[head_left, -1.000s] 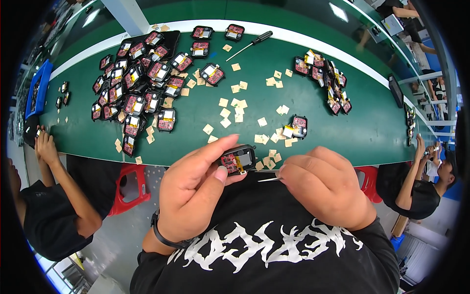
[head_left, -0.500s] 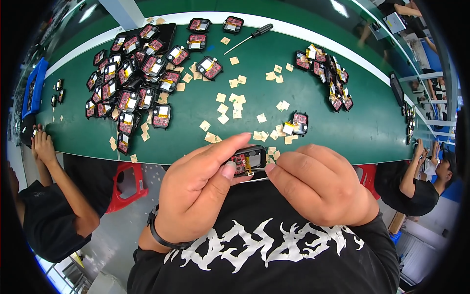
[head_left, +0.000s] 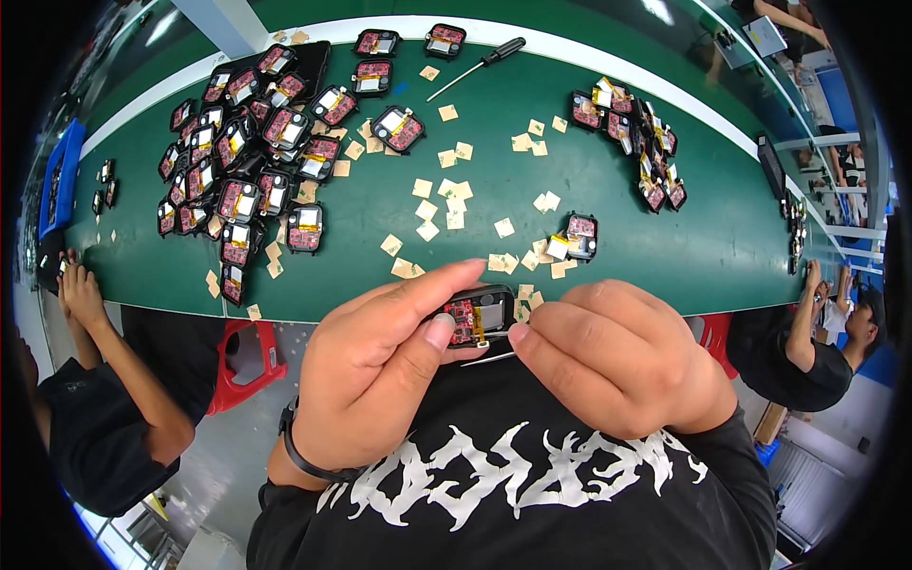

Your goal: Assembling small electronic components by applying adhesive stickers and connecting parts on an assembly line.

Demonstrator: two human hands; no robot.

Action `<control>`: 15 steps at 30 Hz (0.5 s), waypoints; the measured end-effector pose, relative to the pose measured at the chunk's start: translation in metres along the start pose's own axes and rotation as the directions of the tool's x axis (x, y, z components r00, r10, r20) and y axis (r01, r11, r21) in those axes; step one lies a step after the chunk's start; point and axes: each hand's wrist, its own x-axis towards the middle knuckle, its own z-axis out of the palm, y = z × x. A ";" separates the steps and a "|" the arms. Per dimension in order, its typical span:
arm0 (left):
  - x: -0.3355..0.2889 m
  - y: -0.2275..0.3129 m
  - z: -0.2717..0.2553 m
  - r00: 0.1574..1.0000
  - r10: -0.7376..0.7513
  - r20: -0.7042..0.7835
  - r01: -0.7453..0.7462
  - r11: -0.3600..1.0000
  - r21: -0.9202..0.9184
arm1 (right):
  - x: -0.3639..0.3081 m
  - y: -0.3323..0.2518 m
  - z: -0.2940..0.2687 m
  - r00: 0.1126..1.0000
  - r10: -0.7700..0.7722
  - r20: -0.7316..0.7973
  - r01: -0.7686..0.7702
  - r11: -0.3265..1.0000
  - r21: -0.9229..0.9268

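My left hand (head_left: 385, 356) is closed around a small black device housing (head_left: 508, 302), thumb on its near side and fingers behind it. A red circuit board (head_left: 463, 321), a yellow flex strip and a dark square recess show inside it. My right hand (head_left: 608, 356) is pinched at the housing's right side. From its fingertips thin metal tweezers (head_left: 491, 359) stick out leftward, one tip close to the housing's lower edge; the rest is hidden by the fingers. Small beige adhesive squares (head_left: 513, 262) lie just beyond both hands, beside an opened housing with a white battery (head_left: 581, 236).
A heap of similar open housings (head_left: 237, 142) covers the table's left side; a smaller cluster (head_left: 622, 123) lies at the right. At the back is a black-handled screwdriver (head_left: 489, 62). Co-workers sit left and right, near red stools (head_left: 242, 366). A blue bin (head_left: 62, 180) stands far left.
The tweezers have shifted slightly, their lower prong now tilted more downward to the left. Both hands keep nearly the same grip; the view has moved a little.
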 end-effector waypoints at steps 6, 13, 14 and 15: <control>0.000 -0.001 0.000 1.000 -0.013 0.001 0.013 1.000 0.010 | -0.001 0.001 0.000 0.999 -0.034 0.012 0.034 0.999 0.012; 0.003 -0.004 0.003 1.000 -0.014 0.003 0.014 0.999 0.034 | -0.005 0.002 -0.002 0.995 -0.075 0.065 0.076 0.997 -0.010; 0.004 -0.005 0.002 1.000 -0.014 0.007 0.014 0.999 0.035 | -0.007 0.002 -0.001 0.995 -0.072 0.064 0.073 0.997 -0.012; 0.004 -0.006 0.000 0.999 -0.040 0.018 0.040 0.998 0.041 | -0.009 0.002 0.002 0.995 -0.075 0.061 0.076 0.997 -0.023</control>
